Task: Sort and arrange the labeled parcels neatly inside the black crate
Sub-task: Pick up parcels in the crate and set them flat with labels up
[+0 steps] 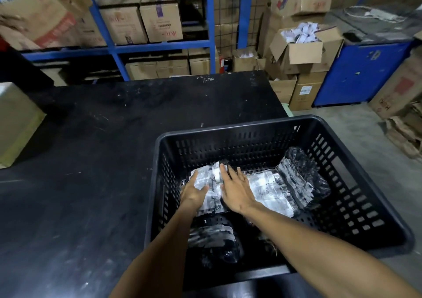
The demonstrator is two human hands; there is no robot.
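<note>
A black slotted crate (pixel 356 190) sits at the right end of a black table. Several black plastic-wrapped parcels with white labels lie inside it. Both my hands rest flat on one labeled parcel (pixel 213 183) at the crate's far left. My left hand (pixel 194 189) presses its left side with fingers spread. My right hand (pixel 235 189) lies palm-down on its right side. A second flat parcel (pixel 269 190) lies to the right. A third parcel (pixel 301 179) leans against the right wall. Another parcel (pixel 212 238) lies near the front, between my forearms.
The black table (pixel 91 149) stretches left and back from the crate. A cardboard box (pixel 16 122) stands at its left edge. Blue shelving (pixel 159 44) with cartons fills the background. Open cartons (pixel 301 51) and a blue cabinet (pixel 360 74) stand on the floor at the right.
</note>
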